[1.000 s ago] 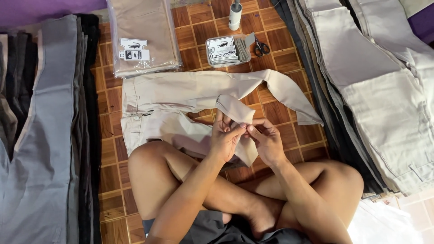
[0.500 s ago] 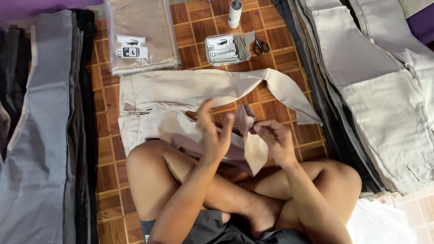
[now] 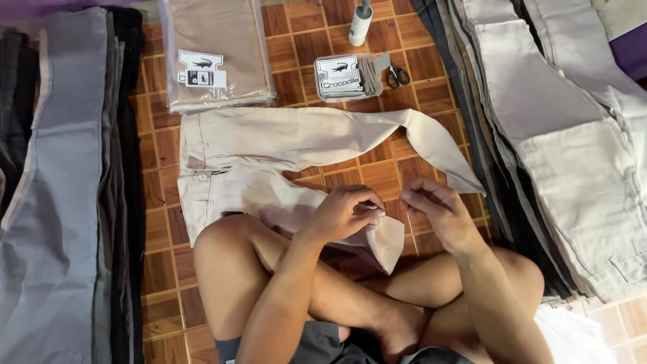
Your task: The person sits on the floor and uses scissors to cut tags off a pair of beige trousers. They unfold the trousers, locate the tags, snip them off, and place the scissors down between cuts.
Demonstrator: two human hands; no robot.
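A pair of beige trousers point(image 3: 269, 145) lies spread on the brown tiled floor in front of my crossed legs. My left hand point(image 3: 345, 214) pinches the hem end of the near trouser leg point(image 3: 389, 241), which hangs folded over my knee. Just to its right, my right hand point(image 3: 435, 210) hovers with fingertips pinched together; whether it holds a thread or anything small I cannot tell. The far trouser leg point(image 3: 431, 138) runs right and bends down toward my right hand.
A bagged beige garment with a tag point(image 3: 216, 54) lies at the back left. A stack of paper tags point(image 3: 344, 77), small scissors point(image 3: 397, 74) and a white bottle point(image 3: 360, 23) sit at the back. Piles of grey trousers point(image 3: 60, 202) and beige trousers point(image 3: 573, 148) flank me.
My left hand, lifted with fingers spread half a second ago, has come down and closed on the hem. The hem has dropped lower over my knee; my right hand has let go of it.
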